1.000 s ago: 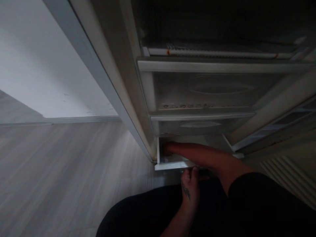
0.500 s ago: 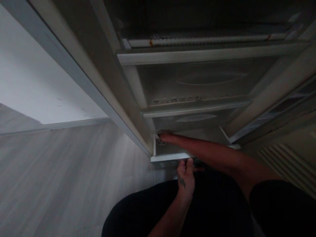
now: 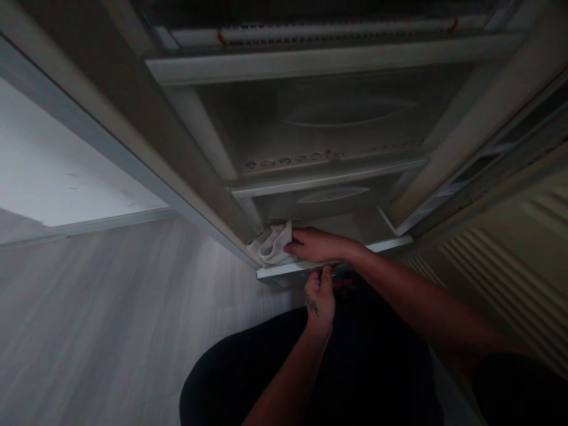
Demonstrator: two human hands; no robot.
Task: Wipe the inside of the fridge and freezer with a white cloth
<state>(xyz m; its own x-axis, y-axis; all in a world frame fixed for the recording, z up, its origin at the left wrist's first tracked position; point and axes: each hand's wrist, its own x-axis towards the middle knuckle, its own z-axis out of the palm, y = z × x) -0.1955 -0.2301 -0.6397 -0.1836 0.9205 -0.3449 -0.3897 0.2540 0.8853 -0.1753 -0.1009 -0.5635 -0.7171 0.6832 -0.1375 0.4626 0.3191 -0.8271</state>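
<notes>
A pulled-out bottom drawer of a fridge or freezer sits low in front of my knees. Inside its left end is a crumpled pale cloth. My right hand reaches into the drawer with its fingers closed on the right side of the cloth. Against the drawer's front edge, my left hand grips the rim with thumb and bent fingers; part of its grasp is hidden below the edge.
Above are more closed drawers with clear fronts. The open door with ribbed shelves stands on the right. At the left are a pale wall panel and the grey wood-look floor.
My right hand has drawn back from the drawer's far left corner toward its front, and the cloth now shows more fully. My left hand still holds the front edge. The view has shifted.
</notes>
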